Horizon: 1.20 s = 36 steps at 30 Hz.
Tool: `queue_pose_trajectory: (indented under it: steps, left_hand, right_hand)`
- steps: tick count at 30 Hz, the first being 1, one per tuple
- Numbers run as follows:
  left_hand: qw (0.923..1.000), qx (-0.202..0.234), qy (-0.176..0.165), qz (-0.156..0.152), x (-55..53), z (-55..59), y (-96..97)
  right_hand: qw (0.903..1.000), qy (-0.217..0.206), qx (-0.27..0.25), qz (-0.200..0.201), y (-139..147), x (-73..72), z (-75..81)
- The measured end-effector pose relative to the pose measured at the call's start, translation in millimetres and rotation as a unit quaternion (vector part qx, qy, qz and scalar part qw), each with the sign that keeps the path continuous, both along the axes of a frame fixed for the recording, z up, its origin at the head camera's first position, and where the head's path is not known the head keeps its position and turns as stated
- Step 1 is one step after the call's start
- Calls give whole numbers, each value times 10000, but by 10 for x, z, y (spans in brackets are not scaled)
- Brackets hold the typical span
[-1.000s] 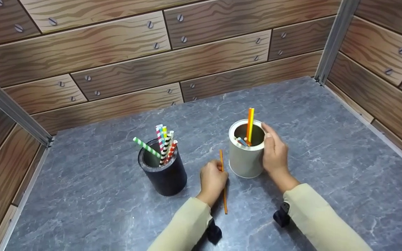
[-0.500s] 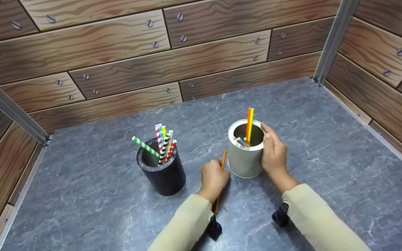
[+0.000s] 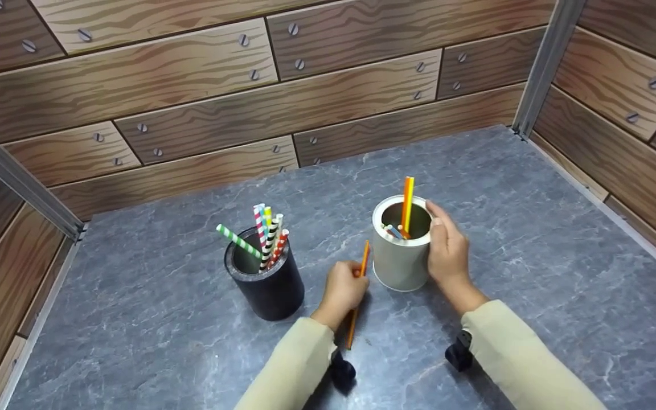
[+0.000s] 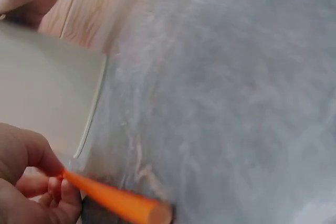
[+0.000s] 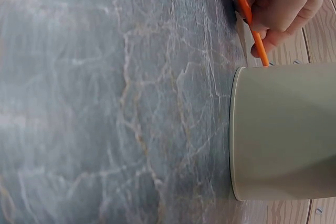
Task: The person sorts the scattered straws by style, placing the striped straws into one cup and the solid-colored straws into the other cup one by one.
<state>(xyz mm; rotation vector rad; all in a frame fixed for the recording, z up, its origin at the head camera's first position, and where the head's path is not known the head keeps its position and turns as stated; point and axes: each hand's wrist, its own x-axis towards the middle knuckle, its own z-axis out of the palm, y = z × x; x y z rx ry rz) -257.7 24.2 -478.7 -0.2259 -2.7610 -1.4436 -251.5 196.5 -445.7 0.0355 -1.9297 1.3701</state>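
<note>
Pinched in my left hand [image 3: 346, 287] is a thin orange straw [image 3: 365, 259], slanting, its upper end beside the white can [image 3: 399, 265]. The left wrist view has the round end of this straw [image 4: 115, 200] close to the camera. My right hand [image 3: 449, 250] holds the white can at its right side, thumb in front and a finger along the rim. An orange straw and a yellow straw [image 3: 410, 199] stand tall in that can, with several shorter-looking ends low inside. The right wrist view catches the can's side [image 5: 283, 129] and my left hand with the straw behind it.
A black can [image 3: 277, 293] stands left of my left hand, with several striped paper straws [image 3: 271, 239] in it. A green striped straw [image 3: 238, 240] leans out leftward. The grey marbled table [image 3: 151, 307] ends at wood-print walls [image 3: 203, 125] behind and at both sides.
The orange straw in my left hand has turned: its lower end swung left and its upper end shifted right towards the white can. My right hand and both cans stay in place.
</note>
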Motion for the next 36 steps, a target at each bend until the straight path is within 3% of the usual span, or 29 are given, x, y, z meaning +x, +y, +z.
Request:
queue_pose_trajectory:
  steps: [3,6,13,17,23,31,36]
  left_hand:
    - [9940,916,-566,187,-16,-24,-36]
    - [9789,1801,-908,342,-25,-59,-59]
    - [9560,2716,-1030,414,-37,-89,-76]
    - [9510,2931,-891,416,2,30,-92]
    - [9560,2808,-591,603,89,337,-117]
    - [9553,2858,-236,712,-69,287,-124]
    - [9544,2903,118,684,-80,405,-109]
  right_hand:
    - [10000,10,7,1,-6,-1,-5]
    - [10000,11,17,-7,-7,1,-6]
    - [10000,13,39,37,-5,8,0]
    - [10000,7,32,57,-6,9,-1]
    - [10000,8,55,48,4,7,0]
    - [9999,35,106,16,10,2,-1]
    - [9999,25,128,31,10,0,-7]
